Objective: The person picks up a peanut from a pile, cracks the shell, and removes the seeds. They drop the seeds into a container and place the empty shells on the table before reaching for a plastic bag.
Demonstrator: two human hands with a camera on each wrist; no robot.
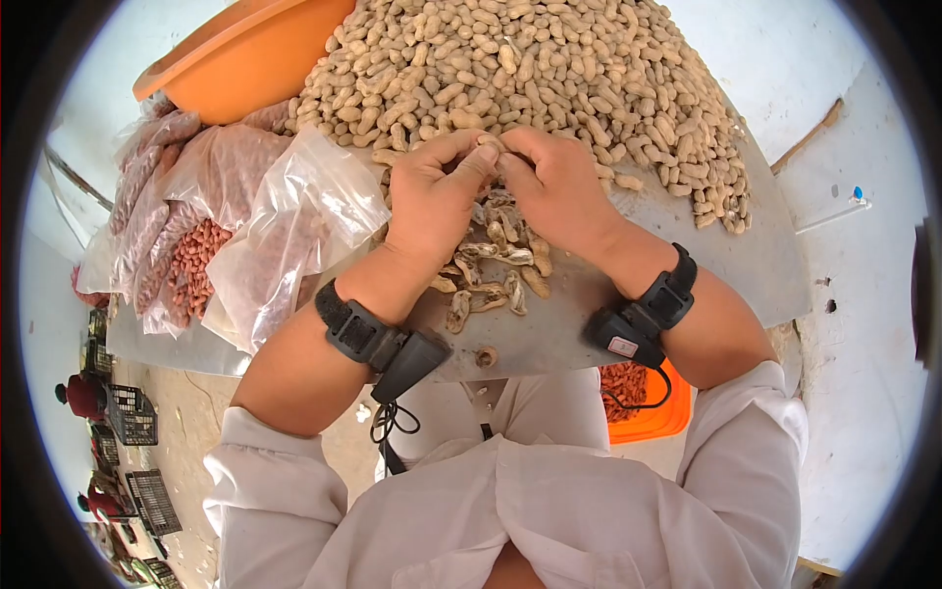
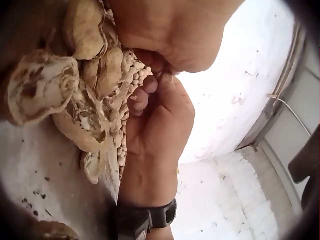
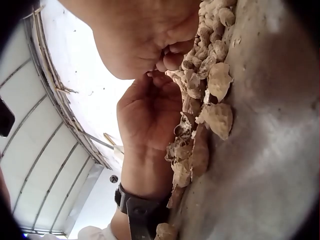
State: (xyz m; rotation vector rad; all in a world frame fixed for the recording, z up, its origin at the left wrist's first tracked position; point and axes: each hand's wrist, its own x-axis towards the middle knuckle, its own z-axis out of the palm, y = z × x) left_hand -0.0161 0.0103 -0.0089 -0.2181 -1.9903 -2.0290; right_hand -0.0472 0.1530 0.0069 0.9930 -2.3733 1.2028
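In the head view a peanut (image 1: 490, 143) shows between the fingertips of both hands, mostly covered by them. My left hand (image 1: 435, 187) pinches it between thumb and curled fingers. The right hand (image 1: 559, 187) meets it from the other side, thumb and forefinger pinching the same peanut. Beneath the two hands lies a small heap of cracked, empty peanut shells (image 1: 488, 251) on the metal table (image 1: 549, 339). Both wrist views show the fingertips pressed together just over these shells (image 2: 82, 122), the peanut itself hidden there.
A large pile of unshelled peanuts (image 1: 549, 74) fills the table's far side. At left are clear plastic bags (image 1: 294, 216) with red kernels (image 1: 199, 257), and an orange basin (image 1: 245, 64) behind them. An orange container (image 1: 662, 420) of kernels sits below the table's near edge.
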